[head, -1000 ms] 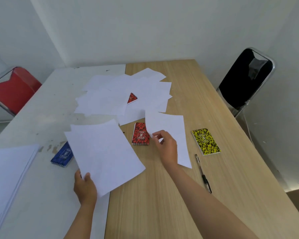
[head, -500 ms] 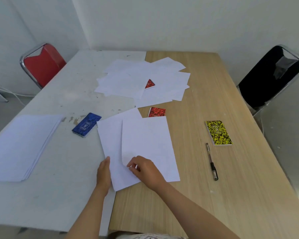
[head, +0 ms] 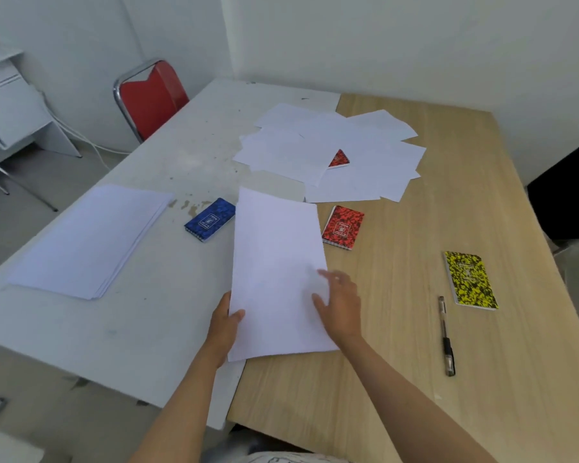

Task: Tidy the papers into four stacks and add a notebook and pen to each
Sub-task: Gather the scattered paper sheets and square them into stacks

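1. The left hand (head: 224,324) holds the near left edge of a small stack of sheets (head: 276,279), its grip narrow, thumb on top; the right hand (head: 340,305) rests on the sheets with fingers relaxed and spread.
2. The sheets lie across the seam of the white desk (head: 154,329) and the wooden desk (head: 398,362).
3. A finished pile (head: 87,238) sits far left; loose papers (head: 331,152) lie scattered behind.
4. The blue notebook (head: 210,219) and the red notebook (head: 343,227) flank the sheets; the yellow notebook (head: 470,280) and the pen (head: 446,335) lie to the right.

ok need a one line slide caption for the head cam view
Left hand and right hand square up a small paper stack between blue notebook and red notebook.
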